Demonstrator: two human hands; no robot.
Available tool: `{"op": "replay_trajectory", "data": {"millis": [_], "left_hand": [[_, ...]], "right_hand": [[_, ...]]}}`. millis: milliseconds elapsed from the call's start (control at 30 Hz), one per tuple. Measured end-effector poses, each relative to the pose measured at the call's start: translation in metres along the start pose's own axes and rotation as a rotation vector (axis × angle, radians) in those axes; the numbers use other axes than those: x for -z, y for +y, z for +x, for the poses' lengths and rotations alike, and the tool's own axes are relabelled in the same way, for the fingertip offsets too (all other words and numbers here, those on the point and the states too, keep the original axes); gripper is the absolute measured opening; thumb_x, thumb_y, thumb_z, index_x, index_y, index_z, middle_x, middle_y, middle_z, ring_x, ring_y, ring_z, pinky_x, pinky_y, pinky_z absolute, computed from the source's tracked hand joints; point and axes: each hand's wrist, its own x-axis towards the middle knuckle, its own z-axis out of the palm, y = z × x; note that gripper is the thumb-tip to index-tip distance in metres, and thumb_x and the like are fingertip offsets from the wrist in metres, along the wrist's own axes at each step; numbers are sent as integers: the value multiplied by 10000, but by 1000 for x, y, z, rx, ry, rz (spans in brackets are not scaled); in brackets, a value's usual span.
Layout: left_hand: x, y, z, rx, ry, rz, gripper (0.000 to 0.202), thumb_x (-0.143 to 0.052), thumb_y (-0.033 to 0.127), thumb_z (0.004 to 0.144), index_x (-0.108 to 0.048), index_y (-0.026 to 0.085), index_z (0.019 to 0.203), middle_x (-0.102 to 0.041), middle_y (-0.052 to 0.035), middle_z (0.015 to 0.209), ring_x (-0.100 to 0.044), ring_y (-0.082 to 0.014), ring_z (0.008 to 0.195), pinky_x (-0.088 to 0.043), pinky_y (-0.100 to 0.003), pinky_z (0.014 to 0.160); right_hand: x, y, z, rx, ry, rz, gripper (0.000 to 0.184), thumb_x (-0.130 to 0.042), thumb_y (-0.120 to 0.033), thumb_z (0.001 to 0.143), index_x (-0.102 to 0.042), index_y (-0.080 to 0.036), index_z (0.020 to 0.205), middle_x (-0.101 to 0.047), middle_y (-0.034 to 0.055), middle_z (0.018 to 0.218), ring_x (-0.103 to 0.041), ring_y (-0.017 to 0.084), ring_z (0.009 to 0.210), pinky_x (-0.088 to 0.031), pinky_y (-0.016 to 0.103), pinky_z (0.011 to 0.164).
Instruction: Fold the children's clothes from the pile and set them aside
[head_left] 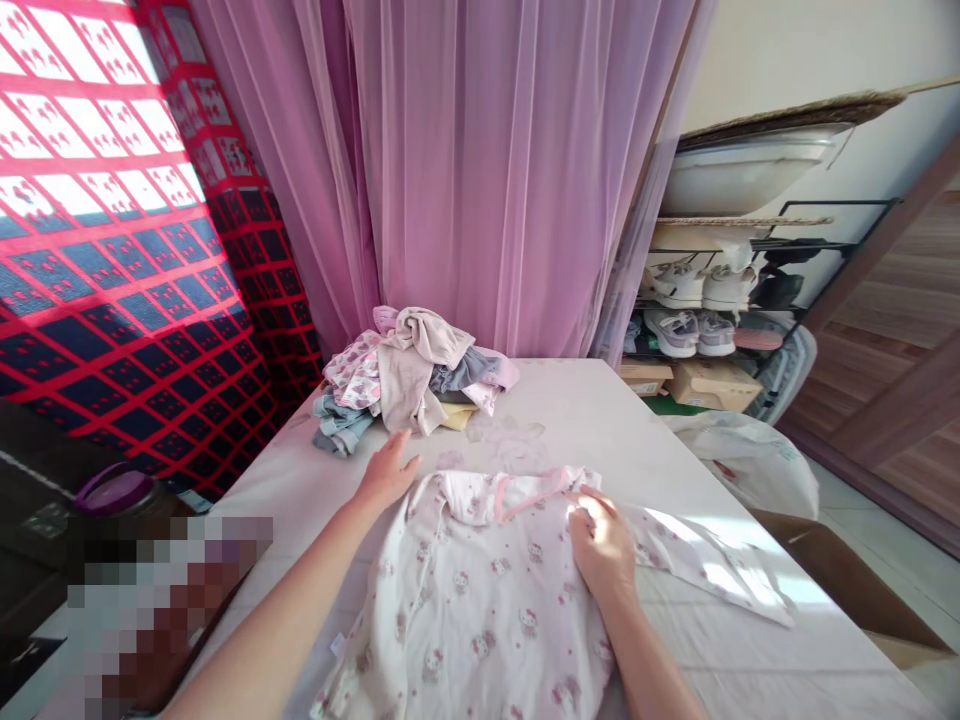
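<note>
A white long-sleeved child's shirt [480, 590] with a small cartoon print and pink neckline lies spread on the white-covered surface, collar away from me. Its right-hand sleeve stretches out to the side; the other sleeve lies along the body. My left hand [386, 472] is just beyond the shirt's left shoulder, fingers apart, holding nothing. At the right shoulder, beside the neckline, my right hand [600, 540] rests with its fingers curled in on the fabric. A heap of crumpled clothes [420, 365] in beige, pink, grey and blue sits at the far left, beyond my left hand.
Pink curtains [480, 180] hang behind the white surface [570, 410]. To the right stand a rack with shoes [675, 330], a white basin [742, 175], a plastic bag [750, 460] and an open cardboard box [840, 580]. A purple-rimmed container [116, 490] is at left.
</note>
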Motion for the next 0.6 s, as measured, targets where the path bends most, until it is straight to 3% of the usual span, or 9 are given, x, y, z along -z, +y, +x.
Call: {"op": "replay_trajectory", "data": {"millis": [67,133,267,367,467,600], "left_hand": [[-4,-8,-35,25,-34,-181,606,-398,424,923,-371,177,1476,-440,-119,1521,-435,-228,1384,-361,-352,1117],[-5,-16,-67,62,-65,-269,622,-381,480,915,-409,168,1452,-520,-120,1459,-518,-232,1315,-406,-340,1072],[3,-21,-108,89,-74,-211,587,-447,516,872,-523,194,1357,-641,-103,1323,-604,-255,1200,-454,-347,988],[10,-13,-118,46,-78,-40,564,-530,485,829,-561,199,1313,-689,-108,1225,-623,-278,1143,-460,-348,932],[12,2,-116,58,-78,81,561,-566,493,803,-576,210,1288,-678,-125,1238,-620,-304,1138,-464,-356,897],[10,15,-102,183,-58,9,320,-625,445,743,-680,234,978,-738,-112,1049,-666,-319,1030,-481,-368,841]], "right_hand": [[3,-4,2,-27,-12,51,440,-411,-428,750,-713,-167,935,-658,149,1184,-606,299,1092,-448,412,980],[9,-10,2,-60,-8,87,415,-423,-393,748,-694,-157,957,-655,156,1181,-607,285,1087,-454,388,975],[32,-20,-11,-123,-11,41,420,-422,-314,764,-649,-144,1074,-633,158,1207,-576,282,1135,-437,391,985],[50,-22,-28,-189,-105,-80,502,-444,-306,789,-582,-124,1237,-625,169,1204,-563,299,1155,-443,390,942],[59,-23,-40,-245,-197,-128,614,-503,-330,791,-496,-98,1359,-662,163,1134,-626,296,1042,-468,374,835],[59,-26,-40,-274,-314,-117,501,-579,-325,754,-627,-142,1217,-711,64,798,-669,259,797,-446,327,688]]}}
